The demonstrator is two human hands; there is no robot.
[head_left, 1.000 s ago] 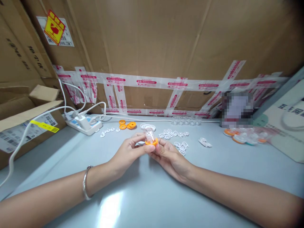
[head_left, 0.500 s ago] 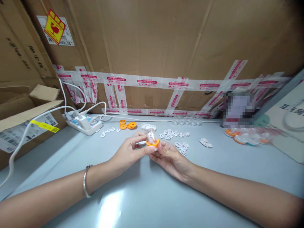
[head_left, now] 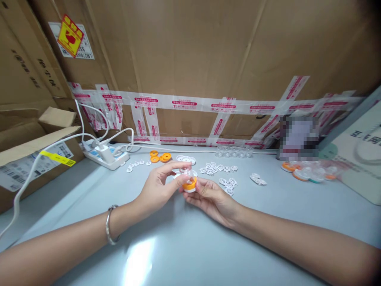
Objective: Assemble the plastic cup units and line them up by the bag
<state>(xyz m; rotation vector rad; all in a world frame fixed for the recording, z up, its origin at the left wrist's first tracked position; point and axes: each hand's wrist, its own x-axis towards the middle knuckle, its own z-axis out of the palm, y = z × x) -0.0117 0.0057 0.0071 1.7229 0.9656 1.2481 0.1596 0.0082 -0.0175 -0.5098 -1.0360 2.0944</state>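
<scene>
In the middle of the head view, my right hand (head_left: 214, 198) grips a small round part with an orange ring (head_left: 190, 186) over a white base. My left hand (head_left: 160, 184) has its thumb and fingertips closed on a clear plastic dome (head_left: 185, 170) at the top of the orange ring. Whether the dome is seated in the ring or a little above it, I cannot tell. White round discs (head_left: 187, 159) lie just behind my hands. White spoked pieces (head_left: 228, 185) are close to the right of them.
Orange rings (head_left: 163, 157) and small white pegs (head_left: 137, 163) lie at the left. Clear domes (head_left: 233, 151) stand at the back. Orange and white round pieces (head_left: 302, 174) lie at the right. A power strip (head_left: 105, 158) with cables sits beside an open carton (head_left: 38, 159).
My left fingers have shifted from the orange ring's side up to the clear dome. The round part has tilted, showing its white base below the orange ring.
</scene>
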